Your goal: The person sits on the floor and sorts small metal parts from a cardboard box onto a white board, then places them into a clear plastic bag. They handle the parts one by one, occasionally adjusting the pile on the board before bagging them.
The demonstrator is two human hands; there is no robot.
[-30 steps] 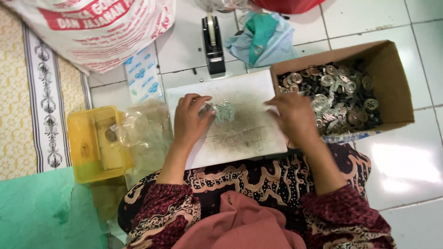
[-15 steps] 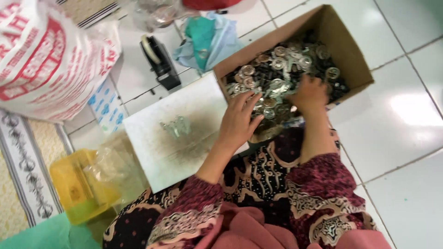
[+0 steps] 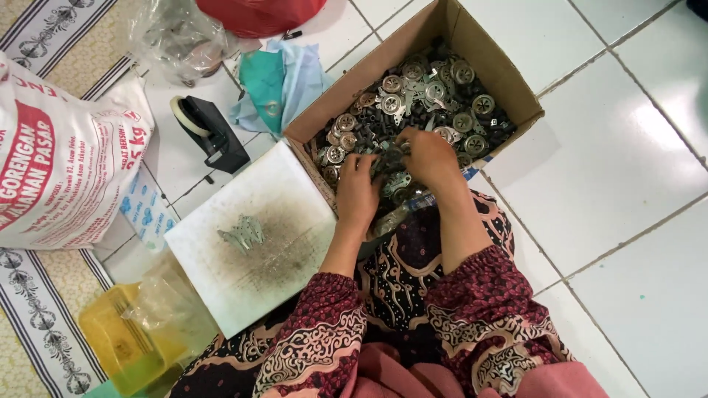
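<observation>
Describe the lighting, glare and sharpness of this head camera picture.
Head view: soft, even light from above, with a bright sheen on the white floor tiles; only faint shadows inside the cardboard box. The metal parts catch small glints. Both hands, left hand and right hand, look slightly soft. The picture is tilted, so tile lines run diagonally.

The white tiled floor (image 3: 627,147) holds a cardboard box (image 3: 509,88) of metal parts around the fingers (image 3: 369,166). A dirty white board (image 3: 295,191) lies just left of them. A tape dispenser (image 3: 210,133) and a big sack (image 3: 59,169) sit farther left.
</observation>
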